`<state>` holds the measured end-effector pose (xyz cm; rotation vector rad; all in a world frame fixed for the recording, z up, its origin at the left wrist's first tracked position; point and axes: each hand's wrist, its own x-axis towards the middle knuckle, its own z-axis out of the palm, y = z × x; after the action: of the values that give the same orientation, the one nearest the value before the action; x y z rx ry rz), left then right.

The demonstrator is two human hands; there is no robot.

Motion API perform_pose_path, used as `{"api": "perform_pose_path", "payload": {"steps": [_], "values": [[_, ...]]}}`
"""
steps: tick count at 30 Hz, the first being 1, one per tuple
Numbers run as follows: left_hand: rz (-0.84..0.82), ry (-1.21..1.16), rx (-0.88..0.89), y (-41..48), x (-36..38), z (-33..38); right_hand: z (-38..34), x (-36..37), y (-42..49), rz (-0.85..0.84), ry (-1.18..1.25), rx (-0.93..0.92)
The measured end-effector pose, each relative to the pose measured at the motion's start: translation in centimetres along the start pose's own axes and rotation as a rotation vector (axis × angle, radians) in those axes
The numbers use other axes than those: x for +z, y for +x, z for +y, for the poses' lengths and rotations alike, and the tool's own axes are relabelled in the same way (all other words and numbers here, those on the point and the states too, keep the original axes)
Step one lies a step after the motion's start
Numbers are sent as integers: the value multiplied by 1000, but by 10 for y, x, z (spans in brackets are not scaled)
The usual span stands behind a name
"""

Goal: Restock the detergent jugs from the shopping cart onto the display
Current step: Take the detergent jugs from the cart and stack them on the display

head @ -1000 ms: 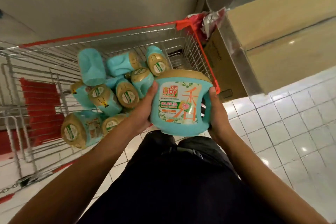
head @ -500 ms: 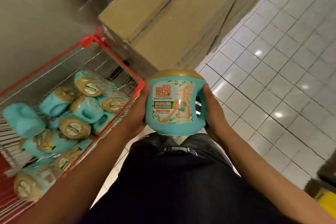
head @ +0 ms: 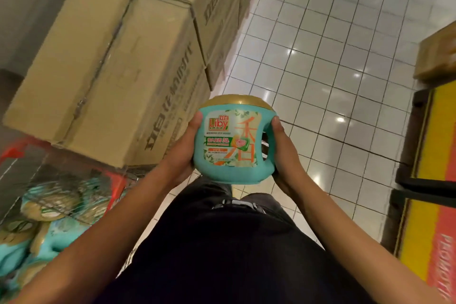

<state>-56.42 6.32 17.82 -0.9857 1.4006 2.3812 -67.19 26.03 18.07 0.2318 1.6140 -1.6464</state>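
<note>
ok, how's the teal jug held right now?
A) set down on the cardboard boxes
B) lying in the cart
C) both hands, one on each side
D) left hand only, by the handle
C: the left hand and the right hand grip opposite sides of the detergent jug, upright in the air, clear of the cardboard boxes and the shopping cart.

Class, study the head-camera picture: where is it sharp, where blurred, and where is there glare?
Head view: the held detergent jug is sharp; the cart jugs at lower left are smeared by blur; glare spots dot the floor tiles.
</note>
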Motion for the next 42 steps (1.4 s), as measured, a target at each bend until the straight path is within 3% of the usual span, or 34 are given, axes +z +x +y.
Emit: {"api": "perform_pose_path", "payload": {"steps": [10, 18, 26, 32, 36, 42], "values": [[-56, -10, -28, 132, 45, 99, -106, -29, 110, 71, 22, 0], [4, -39, 18, 199, 60, 165, -180, -37, 195, -11, -44, -28], [188, -250, 94, 233, 62, 195, -239, -22, 280, -231, -200, 47], [358, -445, 219, 232, 68, 201, -274, 2, 336, -506, -362, 62], [505, -436, 314, 218, 63, 200, -291, 37, 361, -713, -495, 83], [650, -475, 355, 200, 40, 200, -295, 105, 374, -871, -640, 42]]}}
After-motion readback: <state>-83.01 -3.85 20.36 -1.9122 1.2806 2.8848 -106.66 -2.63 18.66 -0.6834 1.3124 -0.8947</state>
